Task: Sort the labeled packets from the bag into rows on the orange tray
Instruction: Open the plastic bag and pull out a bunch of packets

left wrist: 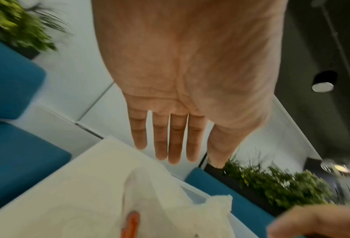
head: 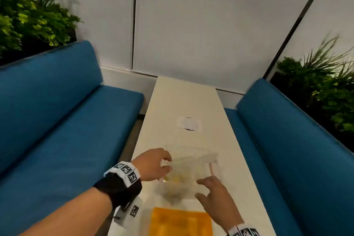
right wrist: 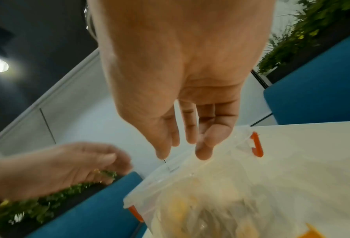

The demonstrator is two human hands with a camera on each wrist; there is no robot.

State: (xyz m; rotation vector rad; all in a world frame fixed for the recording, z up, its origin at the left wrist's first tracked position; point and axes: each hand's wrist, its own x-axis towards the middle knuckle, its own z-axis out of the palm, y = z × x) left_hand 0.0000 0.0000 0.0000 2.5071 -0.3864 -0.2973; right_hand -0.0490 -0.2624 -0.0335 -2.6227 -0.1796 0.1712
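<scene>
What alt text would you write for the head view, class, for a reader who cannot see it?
Two bare hands, left hand and right hand, reach for a clear plastic bag of packets on a white table. An orange tray lies nearer the viewer; blue benches flank the table.

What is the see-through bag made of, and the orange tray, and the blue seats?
The bag looks like thin clear plastic: it crinkles, and yellowish packets show blurrily through it. Its orange end clips look like hard plastic. The orange tray seems smooth plastic, slightly see-through, though blur leaves that open. The blue seats look like matte woven fabric over padding.
</scene>
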